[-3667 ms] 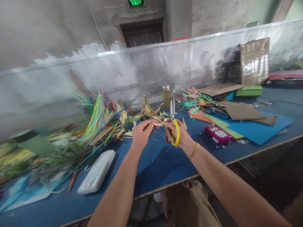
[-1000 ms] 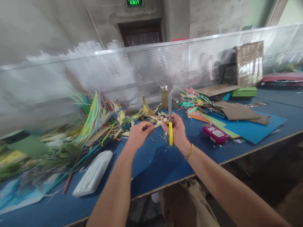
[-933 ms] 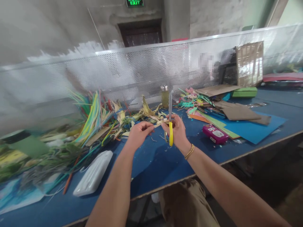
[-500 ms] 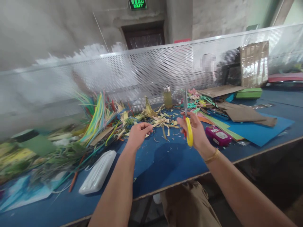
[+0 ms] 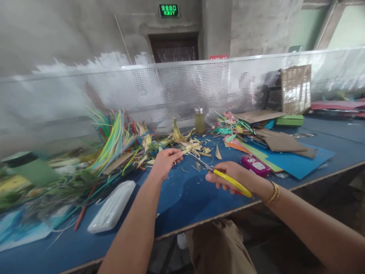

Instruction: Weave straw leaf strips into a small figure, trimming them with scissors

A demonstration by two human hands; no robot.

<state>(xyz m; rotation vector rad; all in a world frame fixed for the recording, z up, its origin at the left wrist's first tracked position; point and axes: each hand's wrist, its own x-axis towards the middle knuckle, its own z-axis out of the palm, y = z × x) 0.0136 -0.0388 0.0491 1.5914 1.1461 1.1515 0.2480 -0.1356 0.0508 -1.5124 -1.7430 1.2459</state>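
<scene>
My left hand (image 5: 167,161) is closed in a pinch on one end of a pale dried husk piece (image 5: 191,147), whose strips spread out past the fingertips. In my right hand (image 5: 232,177) are scissors (image 5: 228,179) with a yellow and red handle. Their metal blades point left, with the tips close to the husk piece; whether they touch it cannot be made out. Beyond the hands lies a heap of dried husks (image 5: 178,133) with loose scraps around it. A pointed husk scrap (image 5: 218,152) rests on the blue table (image 5: 182,205).
To the left are a white case (image 5: 112,207), a bundle of coloured strips (image 5: 114,144) and a green container (image 5: 34,169). On the right lie a purple box (image 5: 254,165), blue paper (image 5: 302,163) and cardboard (image 5: 285,140). A bottle (image 5: 199,121) stands before the perforated metal screen (image 5: 194,83).
The scissors have swung from pointing upward to pointing left, and my right hand has turned palm down and lowered with them. My left hand keeps its pinch in nearly the same place.
</scene>
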